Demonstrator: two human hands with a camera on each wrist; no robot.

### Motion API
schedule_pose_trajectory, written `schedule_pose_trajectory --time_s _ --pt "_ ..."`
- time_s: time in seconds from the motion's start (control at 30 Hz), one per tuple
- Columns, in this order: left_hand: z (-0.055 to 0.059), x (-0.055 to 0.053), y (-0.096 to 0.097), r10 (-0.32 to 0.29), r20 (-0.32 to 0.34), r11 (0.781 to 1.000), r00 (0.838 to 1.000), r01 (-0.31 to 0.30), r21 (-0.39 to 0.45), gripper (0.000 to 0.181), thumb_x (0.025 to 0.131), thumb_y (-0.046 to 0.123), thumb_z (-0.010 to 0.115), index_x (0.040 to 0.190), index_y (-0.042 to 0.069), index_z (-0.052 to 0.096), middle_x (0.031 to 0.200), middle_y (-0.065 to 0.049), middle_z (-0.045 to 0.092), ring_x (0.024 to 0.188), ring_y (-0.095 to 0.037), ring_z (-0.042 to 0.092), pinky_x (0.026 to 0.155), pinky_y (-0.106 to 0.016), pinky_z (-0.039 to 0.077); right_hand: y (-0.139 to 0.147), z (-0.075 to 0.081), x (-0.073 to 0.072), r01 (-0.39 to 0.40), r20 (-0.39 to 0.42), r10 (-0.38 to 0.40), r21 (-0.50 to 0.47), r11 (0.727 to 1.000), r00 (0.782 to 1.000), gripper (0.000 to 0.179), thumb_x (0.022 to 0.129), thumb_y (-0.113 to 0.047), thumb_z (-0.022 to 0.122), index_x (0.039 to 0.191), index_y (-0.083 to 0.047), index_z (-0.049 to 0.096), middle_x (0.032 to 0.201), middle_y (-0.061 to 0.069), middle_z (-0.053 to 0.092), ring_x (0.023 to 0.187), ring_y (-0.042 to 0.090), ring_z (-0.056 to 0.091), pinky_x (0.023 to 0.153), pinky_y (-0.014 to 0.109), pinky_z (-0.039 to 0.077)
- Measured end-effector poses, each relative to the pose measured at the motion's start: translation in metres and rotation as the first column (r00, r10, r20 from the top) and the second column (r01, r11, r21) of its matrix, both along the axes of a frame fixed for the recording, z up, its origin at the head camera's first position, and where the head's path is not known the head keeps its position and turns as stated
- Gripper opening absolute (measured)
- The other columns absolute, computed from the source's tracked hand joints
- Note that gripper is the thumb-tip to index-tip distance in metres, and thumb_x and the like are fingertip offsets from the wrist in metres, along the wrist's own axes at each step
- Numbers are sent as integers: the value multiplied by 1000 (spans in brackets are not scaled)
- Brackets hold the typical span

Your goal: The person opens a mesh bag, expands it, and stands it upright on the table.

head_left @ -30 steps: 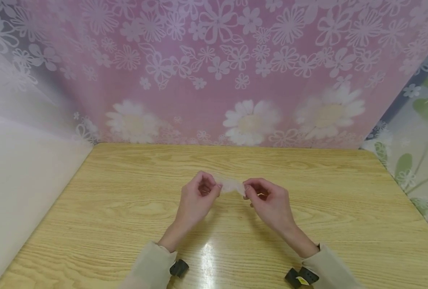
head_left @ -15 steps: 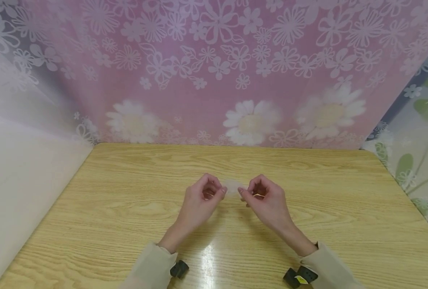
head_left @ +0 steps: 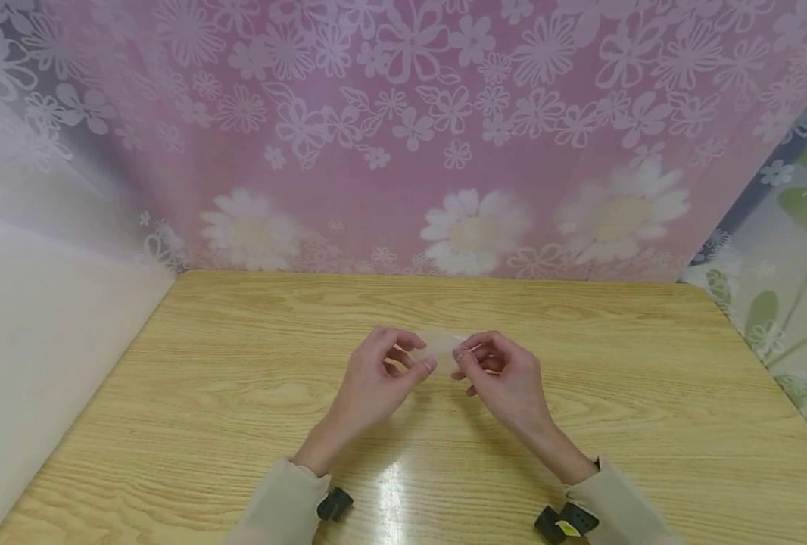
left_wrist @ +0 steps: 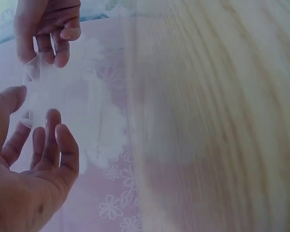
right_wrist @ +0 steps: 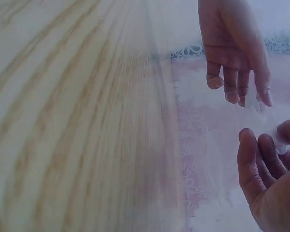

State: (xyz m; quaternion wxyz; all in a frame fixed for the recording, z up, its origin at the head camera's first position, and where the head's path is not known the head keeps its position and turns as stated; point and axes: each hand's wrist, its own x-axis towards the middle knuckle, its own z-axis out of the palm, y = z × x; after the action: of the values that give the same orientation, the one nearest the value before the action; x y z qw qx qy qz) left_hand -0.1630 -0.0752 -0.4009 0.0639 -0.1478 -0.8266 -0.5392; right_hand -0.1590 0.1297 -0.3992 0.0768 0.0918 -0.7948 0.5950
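A small, thin, see-through piece of plastic film (head_left: 439, 344) spans the gap between the two hands, above the table; its exact kind is hard to tell. My right hand (head_left: 506, 375) pinches its right end between thumb and fingertips. My left hand (head_left: 379, 375) is at the other end, its thumb and forefinger apart, with the film's edge by the forefinger tip. In the left wrist view, the film (left_wrist: 34, 92) looks clear and slightly curled. The right wrist view shows the left hand (right_wrist: 234, 43) above and the right hand (right_wrist: 275, 179) below, film faintly visible between.
The wooden table (head_left: 206, 393) lies beneath both hands. A pink flowered curtain (head_left: 349, 189) hangs along its far edge, a pale wall (head_left: 49, 318) stands to the left, and a leaf-patterned cloth (head_left: 785, 303) is on the right. Black straps sit at both cuffs.
My left thumb and forefinger, which pinched the film earlier, have now parted. The hands came closer together than a second ago, and the right one keeps its pinch.
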Motion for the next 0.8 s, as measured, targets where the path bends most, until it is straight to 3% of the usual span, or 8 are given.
schedule_pose_trajectory --time_s 0.13,0.33,0.5,0.63,0.8 --pt "2 1 -1 -11 57 999 998 9 37 9 95 25 75 101 22 70 105 4 66 89 -8 70 78 -26 59 1 -2 1 -53 0 53 8 999 999 15 94 -13 75 106 -5 69 89 15 71 76 20 75 59 35 62" --pt "2 1 -1 -9 107 994 994 -3 112 11 94 21 76 92 18 66 87 0 68 74 -10 66 66 -23 54 1 -3 2 -70 -83 74 41 997 994 13 89 -6 78 96 -7 68 85 8 67 72 6 65 57 25 57" --pt "2 2 1 -33 20 997 999 31 76 15 90 4 75 87 12 62 78 -4 64 68 -11 56 61 -19 47 -2 -7 1 28 -178 -17 59 998 984 23 86 5 75 78 -10 59 68 1 58 61 4 52 52 19 46" --pt "1 2 3 -36 -56 998 998 39 52 16 86 -3 70 89 10 62 78 -4 60 68 -11 54 61 -19 45 -5 -10 -1 114 -244 -96 63 991 965 26 83 9 72 76 -11 56 64 -1 55 58 3 49 52 17 44" --pt "-2 0 3 -1 -95 999 995 5 45 16 88 -1 69 97 11 65 91 -4 62 74 -10 59 65 -20 52 -4 -11 -3 96 -278 -91 4 995 956 17 87 4 75 85 -8 63 70 2 61 61 5 56 49 18 45"
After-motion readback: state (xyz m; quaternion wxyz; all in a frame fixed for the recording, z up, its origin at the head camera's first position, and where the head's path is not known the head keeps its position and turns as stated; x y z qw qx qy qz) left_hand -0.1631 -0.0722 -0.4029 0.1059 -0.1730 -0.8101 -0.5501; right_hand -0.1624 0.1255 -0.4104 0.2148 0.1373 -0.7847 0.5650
